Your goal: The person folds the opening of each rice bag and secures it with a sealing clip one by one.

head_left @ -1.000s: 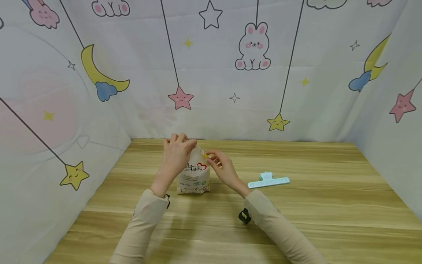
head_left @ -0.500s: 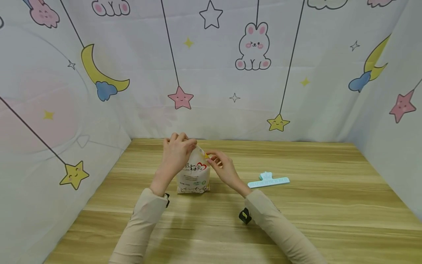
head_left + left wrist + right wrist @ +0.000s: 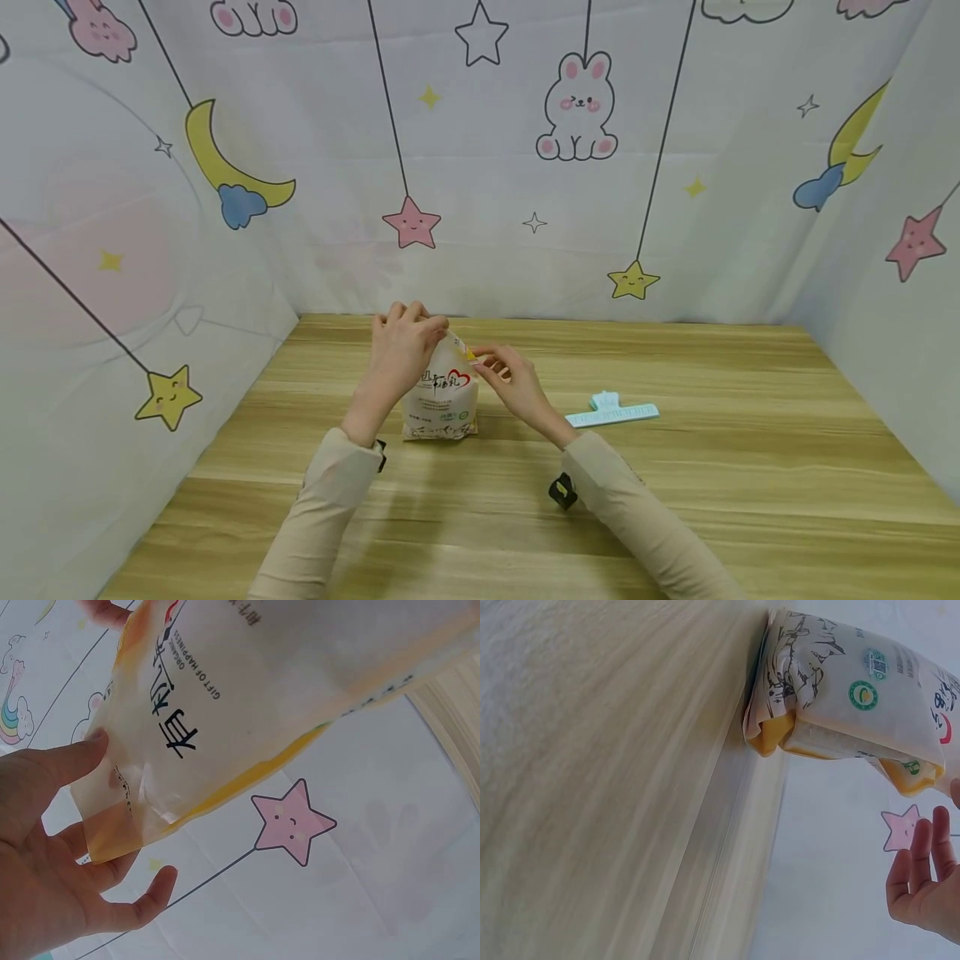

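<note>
A whitish printed food bag (image 3: 438, 406) with a red heart and yellow-orange side edges stands upright on the table. My left hand (image 3: 403, 343) pinches its top edge between thumb and fingers; in the left wrist view the left thumb (image 3: 75, 759) presses on the bag's top corner. On the other side, my right hand (image 3: 513, 382) pinches the upper right edge by a yellow part. The right wrist view shows the bag's lower part (image 3: 847, 690) and several fingers of the right hand (image 3: 930, 889), while its pinch is mostly out of frame. What fills the bag is hidden.
To the right of the bag, a light blue sealing clip (image 3: 613, 414) lies on the wooden table (image 3: 750, 467). A white cloth (image 3: 480, 167) printed with stars, moons and a rabbit hangs behind and at both sides.
My right hand and forearm have shifted slightly to the right, still at the bag's edge. The left hand, the bag and the clip look the same.
</note>
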A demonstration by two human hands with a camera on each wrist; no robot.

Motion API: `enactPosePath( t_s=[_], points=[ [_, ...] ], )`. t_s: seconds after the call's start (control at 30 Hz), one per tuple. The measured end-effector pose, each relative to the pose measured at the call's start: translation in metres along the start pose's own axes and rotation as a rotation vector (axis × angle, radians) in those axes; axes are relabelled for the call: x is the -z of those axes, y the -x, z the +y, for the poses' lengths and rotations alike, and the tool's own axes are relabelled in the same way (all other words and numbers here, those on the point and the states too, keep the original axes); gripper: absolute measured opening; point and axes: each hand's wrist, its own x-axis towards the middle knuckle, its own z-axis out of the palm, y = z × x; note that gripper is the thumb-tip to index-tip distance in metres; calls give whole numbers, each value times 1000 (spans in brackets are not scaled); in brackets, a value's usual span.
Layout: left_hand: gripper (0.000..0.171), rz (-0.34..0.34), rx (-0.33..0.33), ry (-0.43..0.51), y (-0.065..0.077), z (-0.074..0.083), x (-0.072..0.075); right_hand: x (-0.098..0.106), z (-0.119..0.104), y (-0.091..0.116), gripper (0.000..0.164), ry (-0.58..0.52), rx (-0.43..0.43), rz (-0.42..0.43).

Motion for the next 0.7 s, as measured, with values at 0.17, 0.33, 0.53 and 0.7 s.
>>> enactPosePath(
  t_s=[0.17,0.33,0.53,0.7],
  points=[
    [13,-1,1,3,0,0,0,3,0,1,22,18,-22,-14],
    [13,-2,0,-2,1,0,0,5,2,3,22,32,-34,-23],
    [12,-10,3,-6,1,0,1,7,6,5,21,43,-30,-29],
    [13,-4,1,0,1,0,0,8,10,7,20,41,-18,-25]
  ],
)
